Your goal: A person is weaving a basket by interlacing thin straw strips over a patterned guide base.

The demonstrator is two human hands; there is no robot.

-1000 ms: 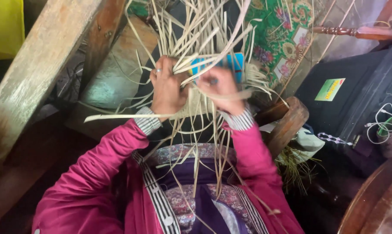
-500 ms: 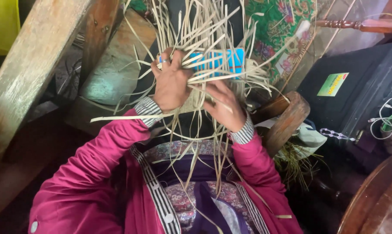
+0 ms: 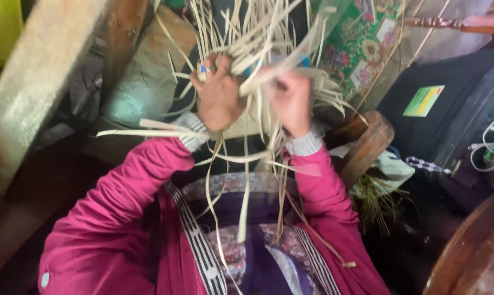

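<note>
Both hands are raised in front of the person's chest, buried in a bundle of pale straw strips (image 3: 258,49). The left hand (image 3: 219,98) is curled with its back to the camera, fingers closed around the strips near their woven base; a ring with a blue stone shows on one finger. The right hand (image 3: 293,104) sits just beside it, to the right of the left hand, fingers bent into the strips; it looks like a pinch on a few strands, but motion blur hides which ones. Between the hands there is a small tight woven patch (image 3: 244,125), probably the start of the plaiting, likely held close so the hands can keep tension on it.

Most strips fan upward and away from the woven patch toward the top of the frame, long axis roughly vertical in view. A few hang down from the patch over the person's lap (image 3: 247,257), and one flat strip (image 3: 143,131) sticks out sideways to the left of the left hand, across the pink sleeve (image 3: 127,202).

Something blue (image 3: 304,60) peeks through the strips above the right hand; too covered to name. Left of the bundle is a wooden beam (image 3: 34,93). Right of the bundle: floral cloth (image 3: 367,43), a round wooden stool (image 3: 367,147), and a white cable (image 3: 492,142) on dark fabric.
</note>
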